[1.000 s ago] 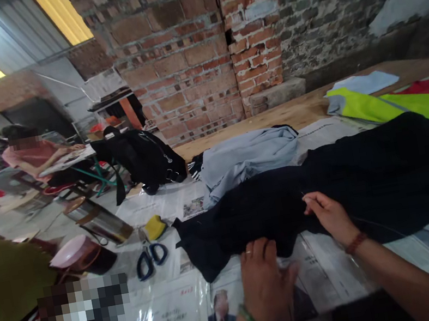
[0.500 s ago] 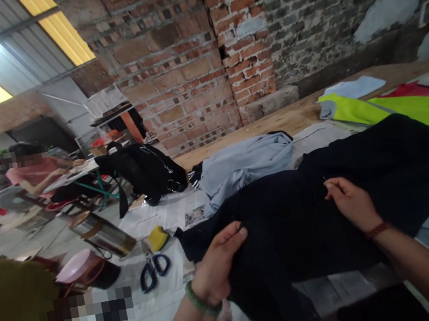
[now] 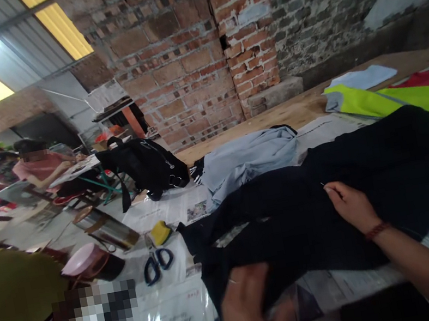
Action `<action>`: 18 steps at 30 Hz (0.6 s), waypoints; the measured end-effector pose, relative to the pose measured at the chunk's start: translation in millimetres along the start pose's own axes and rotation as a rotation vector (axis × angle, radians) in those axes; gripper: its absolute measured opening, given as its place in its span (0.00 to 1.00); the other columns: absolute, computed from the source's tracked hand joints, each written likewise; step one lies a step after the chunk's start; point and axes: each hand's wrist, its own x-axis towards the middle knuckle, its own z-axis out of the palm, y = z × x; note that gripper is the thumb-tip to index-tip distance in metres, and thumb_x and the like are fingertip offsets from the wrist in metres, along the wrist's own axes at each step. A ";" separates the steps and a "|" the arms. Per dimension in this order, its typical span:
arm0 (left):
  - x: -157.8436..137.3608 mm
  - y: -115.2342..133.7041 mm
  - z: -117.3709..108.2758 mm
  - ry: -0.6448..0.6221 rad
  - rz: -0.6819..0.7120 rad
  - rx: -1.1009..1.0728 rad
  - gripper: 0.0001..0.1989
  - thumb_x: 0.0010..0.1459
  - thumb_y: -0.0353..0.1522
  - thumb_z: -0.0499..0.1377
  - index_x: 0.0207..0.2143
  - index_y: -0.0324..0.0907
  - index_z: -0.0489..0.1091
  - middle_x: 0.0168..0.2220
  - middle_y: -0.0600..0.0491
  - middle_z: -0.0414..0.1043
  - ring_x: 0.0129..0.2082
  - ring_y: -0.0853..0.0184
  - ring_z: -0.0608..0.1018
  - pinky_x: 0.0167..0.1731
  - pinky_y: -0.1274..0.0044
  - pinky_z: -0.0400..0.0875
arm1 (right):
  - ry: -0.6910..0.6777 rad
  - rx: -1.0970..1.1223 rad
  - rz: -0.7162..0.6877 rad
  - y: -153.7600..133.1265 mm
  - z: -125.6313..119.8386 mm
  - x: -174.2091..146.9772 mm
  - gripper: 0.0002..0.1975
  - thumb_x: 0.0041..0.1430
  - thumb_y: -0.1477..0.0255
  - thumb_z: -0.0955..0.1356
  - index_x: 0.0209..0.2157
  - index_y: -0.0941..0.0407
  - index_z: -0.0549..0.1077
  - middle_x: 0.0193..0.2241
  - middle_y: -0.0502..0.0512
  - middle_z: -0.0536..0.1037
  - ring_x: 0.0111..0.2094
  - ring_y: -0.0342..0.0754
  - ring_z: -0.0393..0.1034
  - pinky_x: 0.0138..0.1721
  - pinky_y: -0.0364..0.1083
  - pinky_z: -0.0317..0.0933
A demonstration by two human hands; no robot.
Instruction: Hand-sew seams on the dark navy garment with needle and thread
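Observation:
Dark navy cloth (image 3: 293,229), apparently a garment, lies spread over the newspaper-covered table in front of me. Above its middle, my right hand (image 3: 353,208) is closed in a pinch, with the thin bright tip of a needle (image 3: 322,184) poking out past the fingers. My left hand (image 3: 247,309) is at the cloth's near-left edge, smeared by motion, with thumb and fingers apart and nothing visible in them. Dark-handled scissors (image 3: 158,264) lie left of the cloth, beside a yellow sponge-like piece (image 3: 161,232).
A steel flask (image 3: 106,228) and a lidded cup (image 3: 91,262) stand at the left. Behind the cloth are a black bag (image 3: 144,164) and a grey garment (image 3: 247,160). A fluorescent yellow garment (image 3: 415,100) lies at the right. Another person (image 3: 39,166) sits at a far table.
My left hand has let go of the cloth and moved down towards me, its fingers now apart. The cloth's left part has dropped flatter. My right hand stays nearly in place.

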 end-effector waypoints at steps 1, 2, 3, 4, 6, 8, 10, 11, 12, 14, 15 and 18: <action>-5.4 12.2 15.9 0.005 0.094 0.030 0.27 0.42 0.45 0.60 0.44 0.43 0.66 0.40 0.46 0.70 0.37 0.57 0.72 0.35 0.69 0.68 | 0.002 -0.008 -0.001 0.8 0.5 -0.1 0.14 0.54 0.65 0.57 0.32 0.55 0.70 0.31 0.55 0.75 0.32 0.49 0.70 0.33 0.45 0.60; -8.3 19.8 32.1 -0.016 0.127 0.066 0.28 0.39 0.44 0.61 0.44 0.44 0.66 0.40 0.47 0.70 0.37 0.55 0.72 0.34 0.67 0.68 | 0.006 -0.016 -0.003 1.6 0.9 -0.1 0.14 0.53 0.65 0.57 0.32 0.55 0.70 0.31 0.56 0.76 0.31 0.49 0.70 0.33 0.45 0.61; -8.8 22.7 46.7 -0.029 0.070 0.111 0.27 0.40 0.40 0.62 0.45 0.44 0.66 0.41 0.47 0.70 0.38 0.54 0.71 0.34 0.65 0.67 | 0.009 -0.024 -0.007 2.1 1.3 -0.2 0.14 0.53 0.65 0.57 0.32 0.55 0.70 0.30 0.56 0.76 0.31 0.49 0.70 0.33 0.45 0.61; -7.3 21.5 58.6 -0.039 0.018 0.147 0.24 0.41 0.35 0.62 0.44 0.43 0.66 0.40 0.46 0.70 0.37 0.55 0.71 0.34 0.64 0.67 | 0.013 -0.033 -0.012 2.2 1.5 -0.3 0.14 0.54 0.65 0.57 0.32 0.55 0.70 0.30 0.56 0.76 0.31 0.50 0.70 0.33 0.45 0.61; 0.1 9.6 70.3 -0.061 -0.039 0.109 0.18 0.44 0.29 0.60 0.41 0.41 0.68 0.35 0.47 0.72 0.34 0.58 0.72 0.34 0.66 0.68 | 0.013 -0.048 -0.023 1.4 1.6 -1.0 0.14 0.54 0.65 0.57 0.32 0.55 0.70 0.30 0.56 0.76 0.31 0.49 0.70 0.32 0.45 0.61; 12.1 -9.3 65.0 -0.099 -0.071 -0.094 0.10 0.48 0.26 0.56 0.35 0.40 0.71 0.31 0.49 0.72 0.33 0.63 0.73 0.35 0.71 0.69 | 0.013 -0.071 -0.032 -0.8 1.6 -1.4 0.15 0.54 0.65 0.56 0.32 0.56 0.70 0.30 0.56 0.76 0.31 0.49 0.70 0.32 0.45 0.61; 28.3 -30.5 45.4 -0.199 -0.177 -0.375 0.05 0.50 0.29 0.56 0.28 0.39 0.71 0.28 0.52 0.72 0.29 0.66 0.73 0.30 0.76 0.69 | 0.029 -0.113 -0.047 -4.3 1.2 0.6 0.15 0.55 0.66 0.56 0.34 0.56 0.70 0.32 0.57 0.76 0.31 0.49 0.71 0.32 0.44 0.60; 37.8 -41.2 31.8 -0.233 -0.286 -0.488 0.07 0.51 0.31 0.56 0.23 0.38 0.70 0.22 0.53 0.70 0.24 0.67 0.73 0.26 0.77 0.69 | 0.040 -0.136 -0.065 -6.6 0.6 3.7 0.15 0.55 0.66 0.56 0.34 0.56 0.70 0.33 0.57 0.76 0.31 0.50 0.71 0.31 0.44 0.60; 48.2 -51.6 16.5 -0.187 -0.411 -0.593 0.09 0.51 0.32 0.56 0.23 0.37 0.70 0.21 0.54 0.69 0.23 0.68 0.72 0.24 0.77 0.68 | 0.053 -0.155 -0.087 -9.4 -0.8 8.7 0.16 0.56 0.66 0.56 0.35 0.56 0.70 0.33 0.57 0.76 0.31 0.50 0.71 0.31 0.44 0.60; 69.8 -71.1 -16.3 0.042 -0.619 -0.782 0.09 0.53 0.34 0.55 0.29 0.35 0.70 0.26 0.53 0.70 0.26 0.67 0.73 0.26 0.75 0.69 | 0.088 -0.170 -0.126 -17.4 -6.3 25.8 0.16 0.56 0.66 0.56 0.36 0.57 0.70 0.33 0.58 0.76 0.31 0.50 0.70 0.31 0.44 0.59; 80.1 -80.0 -32.7 0.183 -0.684 -0.855 0.10 0.53 0.34 0.56 0.33 0.34 0.69 0.30 0.51 0.70 0.29 0.65 0.73 0.28 0.73 0.70 | 0.113 -0.165 -0.137 -22.9 -10.8 37.5 0.16 0.56 0.66 0.56 0.36 0.57 0.70 0.32 0.59 0.76 0.31 0.50 0.70 0.31 0.44 0.58; 103.0 -101.7 -76.1 0.334 -0.698 -0.879 0.15 0.56 0.34 0.52 0.45 0.37 0.63 0.44 0.48 0.65 0.39 0.63 0.71 0.37 0.68 0.68 | 0.256 -0.135 -0.116 -46.0 -31.4 78.2 0.16 0.55 0.66 0.57 0.36 0.59 0.70 0.30 0.60 0.76 0.31 0.50 0.70 0.32 0.44 0.58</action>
